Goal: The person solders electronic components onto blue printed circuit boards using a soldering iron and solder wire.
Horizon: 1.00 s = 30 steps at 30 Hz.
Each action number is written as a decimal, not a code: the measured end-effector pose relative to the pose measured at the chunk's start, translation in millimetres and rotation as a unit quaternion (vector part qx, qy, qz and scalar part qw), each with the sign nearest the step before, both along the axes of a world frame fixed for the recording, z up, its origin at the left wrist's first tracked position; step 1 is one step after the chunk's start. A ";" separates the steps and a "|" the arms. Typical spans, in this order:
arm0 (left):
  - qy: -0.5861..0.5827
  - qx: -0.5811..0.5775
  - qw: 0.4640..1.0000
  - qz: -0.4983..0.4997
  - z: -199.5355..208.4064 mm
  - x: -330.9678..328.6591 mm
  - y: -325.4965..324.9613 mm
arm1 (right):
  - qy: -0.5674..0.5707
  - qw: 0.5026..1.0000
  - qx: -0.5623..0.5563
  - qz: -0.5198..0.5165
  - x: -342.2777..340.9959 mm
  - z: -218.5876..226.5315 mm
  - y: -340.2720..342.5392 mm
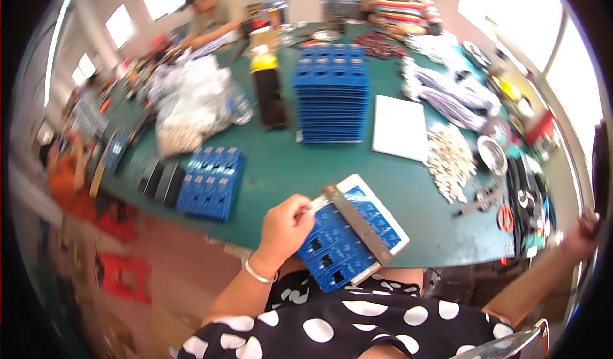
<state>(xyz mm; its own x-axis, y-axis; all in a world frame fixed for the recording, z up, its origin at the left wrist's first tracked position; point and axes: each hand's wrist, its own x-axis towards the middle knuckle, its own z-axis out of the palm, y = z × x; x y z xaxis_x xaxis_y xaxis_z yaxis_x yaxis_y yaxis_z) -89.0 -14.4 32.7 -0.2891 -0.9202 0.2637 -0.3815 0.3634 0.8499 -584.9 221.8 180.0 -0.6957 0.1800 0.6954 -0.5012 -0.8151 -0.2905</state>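
Note:
My left hand rests on the near left edge of a blue compartment tray at the table's front edge, fingers curled around a small pale piece. A grey metal bar lies diagonally across the tray, which sits on a white board. My right hand is far out at the right rim of the picture, past the table corner; what it touches is hidden and blurred.
On the green table stand a tall stack of blue trays, a lower blue tray pile, a white sheet, a heap of small white parts, a metal bowl and scissors. Two people work at the far side.

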 end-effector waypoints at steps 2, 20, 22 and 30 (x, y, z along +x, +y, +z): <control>0.014 -0.015 0.999 -0.039 -1.9 -4.0 -4.1 | -0.026 0.997 0.057 0.041 20.9 -38.4 -19.9; -0.089 -0.007 0.996 0.018 -30.2 -16.6 -19.4 | 0.137 0.839 0.435 0.297 209.9 -208.2 -124.8; -0.087 -0.024 0.996 -0.001 -35.2 -17.6 -18.4 | 0.151 0.829 0.455 0.288 212.8 -211.8 -123.3; -0.089 -0.017 0.995 0.029 -35.3 -11.3 -7.5 | 0.148 0.798 0.457 0.363 221.7 -219.6 -117.8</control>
<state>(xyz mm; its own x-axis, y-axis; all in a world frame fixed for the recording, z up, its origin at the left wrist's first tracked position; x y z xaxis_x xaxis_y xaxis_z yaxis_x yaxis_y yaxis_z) -100.2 -22.0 -2.6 -0.2801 -0.9283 0.2444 -0.5467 0.3635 0.7543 -363.2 103.9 -39.6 -0.1665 -0.8728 0.4588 -0.1513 -0.4372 -0.8866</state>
